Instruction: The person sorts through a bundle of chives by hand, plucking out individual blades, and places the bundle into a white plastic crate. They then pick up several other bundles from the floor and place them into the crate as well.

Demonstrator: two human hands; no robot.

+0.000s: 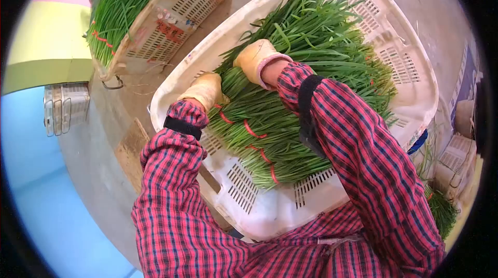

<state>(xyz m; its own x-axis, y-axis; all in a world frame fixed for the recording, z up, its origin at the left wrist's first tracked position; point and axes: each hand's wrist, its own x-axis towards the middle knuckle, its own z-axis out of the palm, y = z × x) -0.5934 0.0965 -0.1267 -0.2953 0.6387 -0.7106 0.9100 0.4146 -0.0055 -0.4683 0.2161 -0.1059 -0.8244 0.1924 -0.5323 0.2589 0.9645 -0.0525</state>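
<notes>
A large white plastic basket (249, 221) with slotted sides stands in front of me. Bundles of long green garlic chives (321, 55) lie in it, several of them bound with red ties (253, 130). My left hand (204, 90), in a pale yellow glove, is curled around the left end of a bundle near the basket's left wall. Beside it, farther up, my right hand (258, 62) in a matching glove is closed on the dark leaves of that same side. The fingertips of both hands are partly buried in the greens.
At the upper left stands another slotted crate (181, 16) packed with tied chives (129, 3). A flat board (133, 148) lies on the floor left of the basket. Stacked pale crates (67, 107) are by the wall. More crates (456, 161) and loose greens (441, 213) sit at the right.
</notes>
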